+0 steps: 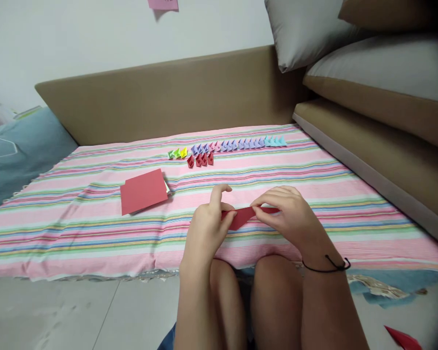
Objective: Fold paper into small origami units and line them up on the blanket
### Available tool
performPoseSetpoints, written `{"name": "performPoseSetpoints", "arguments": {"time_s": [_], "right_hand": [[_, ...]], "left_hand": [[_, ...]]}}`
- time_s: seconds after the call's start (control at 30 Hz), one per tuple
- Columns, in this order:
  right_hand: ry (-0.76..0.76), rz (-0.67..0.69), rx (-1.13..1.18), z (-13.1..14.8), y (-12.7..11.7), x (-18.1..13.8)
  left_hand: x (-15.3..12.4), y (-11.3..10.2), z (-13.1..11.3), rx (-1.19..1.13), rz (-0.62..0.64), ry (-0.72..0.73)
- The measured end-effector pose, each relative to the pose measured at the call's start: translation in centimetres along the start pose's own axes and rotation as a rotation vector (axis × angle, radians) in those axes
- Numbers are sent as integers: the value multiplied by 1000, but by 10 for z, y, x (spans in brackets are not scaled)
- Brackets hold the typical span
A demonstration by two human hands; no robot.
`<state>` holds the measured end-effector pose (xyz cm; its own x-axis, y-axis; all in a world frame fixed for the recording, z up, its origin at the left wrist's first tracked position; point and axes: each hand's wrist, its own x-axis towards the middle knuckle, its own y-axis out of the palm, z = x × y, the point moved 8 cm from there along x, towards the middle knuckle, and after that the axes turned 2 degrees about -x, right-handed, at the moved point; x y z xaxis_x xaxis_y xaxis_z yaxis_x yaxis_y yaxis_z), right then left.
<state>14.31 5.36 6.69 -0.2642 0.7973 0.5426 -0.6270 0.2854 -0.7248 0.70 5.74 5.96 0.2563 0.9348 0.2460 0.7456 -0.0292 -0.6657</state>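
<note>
A folded piece of red paper (pixel 241 218) is held up between both hands, just above the striped cloth. My left hand (pixel 213 218) pinches its left end between thumb and fingers, with the index finger raised and bent. At the other end, the thumb and fingers of my right hand (pixel 282 211) grip the paper, covering part of it. Beyond the hands stand small folded red paper pieces (pixel 200 160) in a short row. Behind these runs a longer row of folded paper pieces (pixel 237 145) in blue, purple and pink, with green and yellow ones (pixel 177 153) at its left.
A stack of red paper sheets (pixel 144 191) lies on the striped cloth (pixel 76 228) to the left. Cushions (pixel 379 73) are piled at the right, and a brown backrest (pixel 168 99) stands behind. A red folded paper (pixel 402 337) lies on the floor at lower right.
</note>
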Motion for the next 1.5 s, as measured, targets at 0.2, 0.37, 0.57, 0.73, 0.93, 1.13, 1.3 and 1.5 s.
{"name": "performPoseSetpoints", "arguments": {"time_s": [0.2,0.37,0.57,0.73,0.93,1.13,1.3,1.5], "right_hand": [[33,-74,-32,-26,-25,-15],[128,-246,-142,-41,-59,-31],[-19,-54,-24,-1,-26,-10],[-19,15,17,2,-13,-5],[-2,-87,20,-24,-37,-22],[119,-262,-144,-39,-65,-38],[-43,-80,-86,3,-26,-16],[70,103,-195,6,20,-3]], "left_hand": [[-3,-5,5,7,-9,3],[-4,-17,14,11,-85,-1],[-2,-4,3,-71,-37,23],[-2,2,-1,-106,-2,39],[-5,-5,6,-71,-22,23],[-6,-14,11,-28,-74,28],[-3,5,-4,71,-5,85],[-1,15,-9,149,0,96]]}}
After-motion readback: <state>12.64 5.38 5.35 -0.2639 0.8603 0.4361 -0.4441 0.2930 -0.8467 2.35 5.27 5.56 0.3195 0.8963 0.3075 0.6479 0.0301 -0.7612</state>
